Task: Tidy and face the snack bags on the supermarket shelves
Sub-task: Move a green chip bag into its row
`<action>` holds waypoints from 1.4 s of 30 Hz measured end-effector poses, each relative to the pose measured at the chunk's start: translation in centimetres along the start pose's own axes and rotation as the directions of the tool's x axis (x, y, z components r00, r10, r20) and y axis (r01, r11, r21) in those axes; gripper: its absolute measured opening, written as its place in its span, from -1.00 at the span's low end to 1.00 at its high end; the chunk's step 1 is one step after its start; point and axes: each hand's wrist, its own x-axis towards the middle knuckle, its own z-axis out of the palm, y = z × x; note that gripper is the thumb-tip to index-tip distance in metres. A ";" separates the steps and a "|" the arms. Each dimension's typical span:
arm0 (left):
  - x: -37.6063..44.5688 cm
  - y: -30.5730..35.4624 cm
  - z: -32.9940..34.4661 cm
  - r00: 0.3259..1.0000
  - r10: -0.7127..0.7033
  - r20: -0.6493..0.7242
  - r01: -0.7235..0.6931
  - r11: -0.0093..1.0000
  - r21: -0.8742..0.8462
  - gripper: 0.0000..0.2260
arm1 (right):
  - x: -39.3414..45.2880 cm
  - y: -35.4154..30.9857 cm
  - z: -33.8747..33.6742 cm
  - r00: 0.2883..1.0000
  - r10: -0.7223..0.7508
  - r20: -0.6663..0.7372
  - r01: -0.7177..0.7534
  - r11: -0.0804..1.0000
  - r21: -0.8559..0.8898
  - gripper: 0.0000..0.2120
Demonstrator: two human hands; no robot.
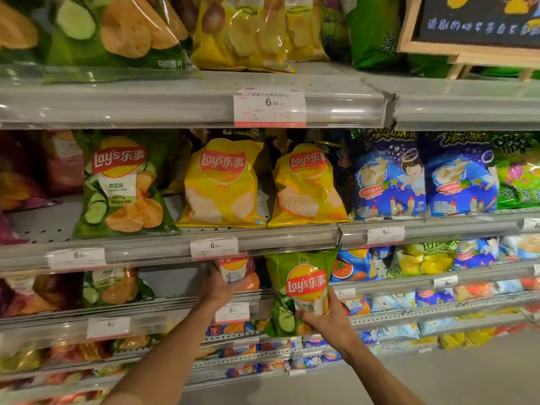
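My right hand [327, 321] grips the lower part of a green Lay's cucumber bag [301, 279], held upright in front of the third shelf down. My left hand [220, 287] holds a Lay's bag with a white and orange front [236, 271] that stands on that same shelf, just under the shelf rail [146, 252]; its top is hidden by the rail. One shelf up stand a green Lay's bag [122, 185] and two yellow Lay's bags [222, 182] [306, 185], all facing forward.
Blue snack bags [388, 182] and green ones fill the right of the middle shelf. Price tags [214, 247] hang on the rails. Large bags sit on the top shelf, beside a chalkboard sign [479, 24]. Lower shelves hold several small bags; grey floor lies bottom right.
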 end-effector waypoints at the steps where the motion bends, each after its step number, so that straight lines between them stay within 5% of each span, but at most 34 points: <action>1: -0.1 -0.2 -0.3 1.000 0.015 0.024 -0.015 1.000 0.003 -0.25 | -0.1 -0.2 0.4 1.000 0.001 -0.001 -0.001 1.000 0.007 -0.40; 5: -1.4 -1.7 -2.4 0.994 0.105 0.017 -0.106 0.960 0.259 -0.24 | -0.9 -0.8 2.6 1.000 0.007 0.019 -0.007 0.999 0.034 -0.39; 10: -3.7 -5.8 -6.7 0.912 0.399 -0.093 -0.227 0.680 0.697 -0.48 | -1.8 -1.5 7.3 0.995 0.008 0.096 -0.013 0.998 0.054 -0.35; 16: -5.3 -11.1 -13.1 0.819 0.538 -0.200 -0.196 0.589 0.784 -0.62 | -2.0 -3.6 15.4 0.970 0.052 0.239 -0.059 0.998 0.022 -0.35; 20: -5.6 -13.0 -16.9 0.911 0.401 -0.090 -0.146 0.521 0.841 -0.52 | -0.8 -5.9 21.0 0.946 0.088 0.311 -0.087 0.996 -0.020 -0.38; 31: -5.5 -14.0 -18.9 0.934 0.356 0.042 -0.235 0.521 0.820 -0.43 | 4.9 -10.9 26.9 1.000 -0.007 -0.010 0.005 0.992 -0.126 -0.46; 33: -5.4 -14.0 -18.9 0.933 0.357 0.048 -0.240 0.517 0.822 -0.43 | 5.9 -10.6 27.2 1.000 -0.015 -0.021 0.011 0.990 -0.140 -0.56; 42: -5.3 -14.1 -19.1 0.930 0.361 0.066 -0.256 0.511 0.821 -0.43 | 8.4 -9.4 29.8 0.997 0.066 0.050 -0.054 0.976 -0.212 -0.44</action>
